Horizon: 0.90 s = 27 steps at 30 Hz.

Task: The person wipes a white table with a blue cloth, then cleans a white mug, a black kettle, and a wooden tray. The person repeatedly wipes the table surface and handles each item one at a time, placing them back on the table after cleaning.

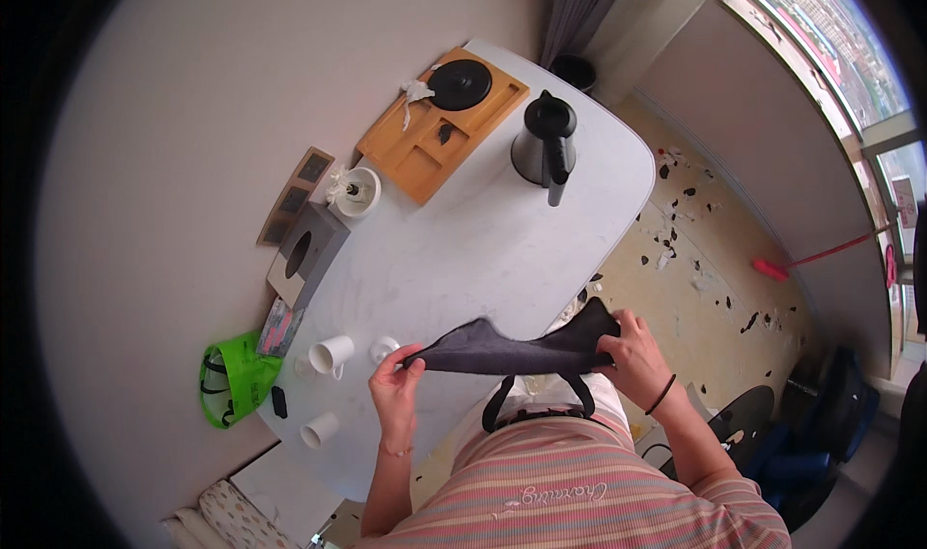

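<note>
A dark grey cloth [500,355] is stretched between my two hands, over the near edge of the white table [463,252]. My left hand [395,390] pinches its left end between thumb and fingers. At the right end, my right hand [634,353] grips the cloth, and a pointed part of it stands up beside the fingers. Two dark straps [500,404] show below the cloth, at my waist. A small white round object [384,348] lies on the table just beyond my left hand. Two white mugs [333,353] lie further left.
A black-and-grey jug [543,143] stands near the table's far right side. Beside the wall are a wooden tray [413,151] with a black round piece, a white bowl [358,193], a grey tissue box [311,252] and a green bag [239,382]. Scraps and a red broom [769,269] are on the floor.
</note>
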Motion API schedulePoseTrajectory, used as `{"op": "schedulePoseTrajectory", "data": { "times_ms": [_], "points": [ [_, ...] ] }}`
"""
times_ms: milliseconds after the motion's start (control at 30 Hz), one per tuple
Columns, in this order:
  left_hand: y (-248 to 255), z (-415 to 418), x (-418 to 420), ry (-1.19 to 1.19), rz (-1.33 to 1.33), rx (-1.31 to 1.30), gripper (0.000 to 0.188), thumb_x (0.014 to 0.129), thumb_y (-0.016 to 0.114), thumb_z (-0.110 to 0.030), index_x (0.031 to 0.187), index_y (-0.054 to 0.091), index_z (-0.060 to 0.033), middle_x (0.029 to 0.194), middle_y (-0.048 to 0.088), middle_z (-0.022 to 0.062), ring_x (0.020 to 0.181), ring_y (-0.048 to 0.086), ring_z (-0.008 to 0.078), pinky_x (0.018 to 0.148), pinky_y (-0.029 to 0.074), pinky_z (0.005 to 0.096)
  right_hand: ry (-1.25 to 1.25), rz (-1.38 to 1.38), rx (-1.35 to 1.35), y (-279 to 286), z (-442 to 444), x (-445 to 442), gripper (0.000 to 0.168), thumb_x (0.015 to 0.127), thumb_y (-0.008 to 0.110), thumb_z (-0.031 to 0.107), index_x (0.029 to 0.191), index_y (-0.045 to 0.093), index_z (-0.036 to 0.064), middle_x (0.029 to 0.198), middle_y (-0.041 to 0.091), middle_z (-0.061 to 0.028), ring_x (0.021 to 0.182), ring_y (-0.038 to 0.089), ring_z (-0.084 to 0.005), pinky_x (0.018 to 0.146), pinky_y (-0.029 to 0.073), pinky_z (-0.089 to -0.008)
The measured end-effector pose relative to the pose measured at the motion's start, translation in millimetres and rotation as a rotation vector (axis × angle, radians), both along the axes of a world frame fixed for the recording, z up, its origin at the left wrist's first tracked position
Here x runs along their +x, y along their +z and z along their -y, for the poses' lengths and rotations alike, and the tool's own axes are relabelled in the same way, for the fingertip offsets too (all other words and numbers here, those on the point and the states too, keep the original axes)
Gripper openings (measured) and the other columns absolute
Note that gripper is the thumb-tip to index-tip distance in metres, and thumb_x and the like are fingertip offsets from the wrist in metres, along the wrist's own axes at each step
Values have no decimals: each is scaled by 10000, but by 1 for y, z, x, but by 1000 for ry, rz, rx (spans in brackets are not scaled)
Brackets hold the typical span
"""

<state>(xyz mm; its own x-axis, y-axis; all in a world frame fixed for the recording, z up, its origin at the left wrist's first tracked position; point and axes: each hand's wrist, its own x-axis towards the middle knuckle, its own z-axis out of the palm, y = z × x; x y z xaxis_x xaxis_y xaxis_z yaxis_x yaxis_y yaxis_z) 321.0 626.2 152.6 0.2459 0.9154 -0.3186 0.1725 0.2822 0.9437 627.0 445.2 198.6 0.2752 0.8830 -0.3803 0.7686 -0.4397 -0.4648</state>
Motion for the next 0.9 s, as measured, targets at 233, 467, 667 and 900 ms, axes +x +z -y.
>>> {"op": "schedulePoseTrajectory", "data": {
  "times_ms": [233, 467, 667, 900],
  "points": [
    [-43, -101, -13, -12, -578, 516, 135, 803, 770, -80, 855, 675, 2, 773, 594, 100, 672, 501, 189, 849, 523, 294, 28, -164, 92, -88, -76, -20, 354, 883, 629, 413, 799, 617, 69, 713, 645, -189, 706, 643, -400, 623, 501, -498],
    [-176, -112, 31, -122, -860, 728, 481, 995, 499, -243, 1431, 401, -65, 1548, 300, 190, 1443, 181, 479, 1147, 205, 571, 119, 125, 403, -205, -137, -73, 595, 792, 714, 234, 1330, 510, 84, 1436, 456, -141, 1363, 399, -323, 1096, 340, -516],
    [-211, -100, 44, -260, -1221, 645, 620, 980, 466, -395, 1535, 304, -170, 1626, 156, 123, 1474, 97, 450, 1145, 88, 641, 408, 33, 337, -236, -161, -113, 703, 913, 567, 414, 1500, 343, 98, 1589, 280, -80, 1481, 220, -249, 1181, 182, -502],
    [-214, -140, 101, -255, -1205, 764, 626, 955, 482, -353, 1501, 342, -82, 1597, 234, 150, 1460, 167, 447, 1155, 155, 598, 323, 117, 358, -248, -187, -69, 703, 926, 540, 416, 1506, 329, 80, 1587, 291, -51, 1477, 229, -222, 1186, 162, -501]
  ]
}}
